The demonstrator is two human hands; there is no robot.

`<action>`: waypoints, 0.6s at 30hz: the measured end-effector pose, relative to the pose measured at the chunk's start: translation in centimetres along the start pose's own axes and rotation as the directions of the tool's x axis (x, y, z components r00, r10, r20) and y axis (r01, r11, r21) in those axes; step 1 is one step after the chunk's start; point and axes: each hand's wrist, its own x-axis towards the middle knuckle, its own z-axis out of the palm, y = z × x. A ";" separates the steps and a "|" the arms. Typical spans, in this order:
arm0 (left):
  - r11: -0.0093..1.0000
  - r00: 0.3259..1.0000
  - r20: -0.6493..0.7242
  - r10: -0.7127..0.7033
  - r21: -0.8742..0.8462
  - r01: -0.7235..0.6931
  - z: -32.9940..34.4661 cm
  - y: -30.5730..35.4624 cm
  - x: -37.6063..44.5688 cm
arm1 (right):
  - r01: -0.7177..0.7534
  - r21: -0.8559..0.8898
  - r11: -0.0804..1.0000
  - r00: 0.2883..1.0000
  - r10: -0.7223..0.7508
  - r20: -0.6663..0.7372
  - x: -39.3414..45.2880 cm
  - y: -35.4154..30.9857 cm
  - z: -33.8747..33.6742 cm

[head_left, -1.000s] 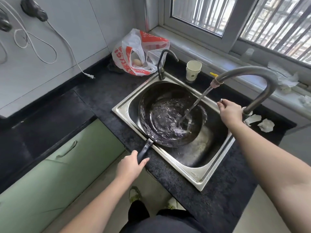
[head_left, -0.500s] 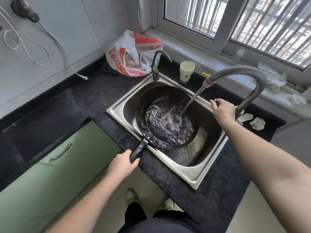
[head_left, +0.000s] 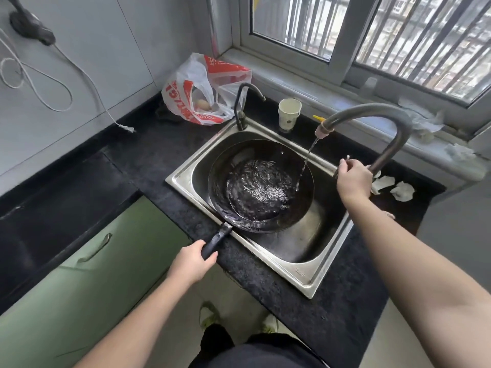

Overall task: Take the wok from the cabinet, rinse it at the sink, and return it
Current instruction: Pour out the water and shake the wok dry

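The black wok [head_left: 259, 187] lies in the steel sink [head_left: 300, 272] with a pool of rippling water in its bowl. Its dark handle sticks out over the sink's front-left rim. My left hand [head_left: 192, 262] grips the end of that handle. A thin stream of water falls from the curved grey faucet [head_left: 372, 116] onto the wok's right side. My right hand [head_left: 353, 180] holds the faucet lever at the faucet's base, fingers curled round it.
A smaller dark tap [head_left: 243, 107] stands at the sink's back left, a paper cup [head_left: 289, 112] behind the sink, and a red and white plastic bag [head_left: 204, 91] in the corner. Crumpled tissues [head_left: 402, 191] lie right of the faucet. Green cabinet doors [head_left: 87, 261] sit below the black counter.
The water stream has thinned from a strong jet to a trickle while my right hand stays on the lever. My left hand keeps its hold on the handle.
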 end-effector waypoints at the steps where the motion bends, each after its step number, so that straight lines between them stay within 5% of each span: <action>1: 1.000 1.000 0.005 0.000 -0.007 0.000 0.0 0.0 0.0 | 0.009 0.015 1.000 1.000 -0.009 -0.017 -0.7 0.1 -0.1; 5: 1.000 1.000 0.012 0.015 -0.024 -0.015 -0.1 -0.2 0.2 | 0.073 0.049 0.996 0.997 -0.072 -0.020 -5.1 0.8 0.6; 18: 0.993 0.993 0.072 0.093 -0.081 -0.087 -0.7 -0.8 0.2 | 0.018 0.110 0.994 0.911 -0.062 0.408 -23.3 -3.5 9.5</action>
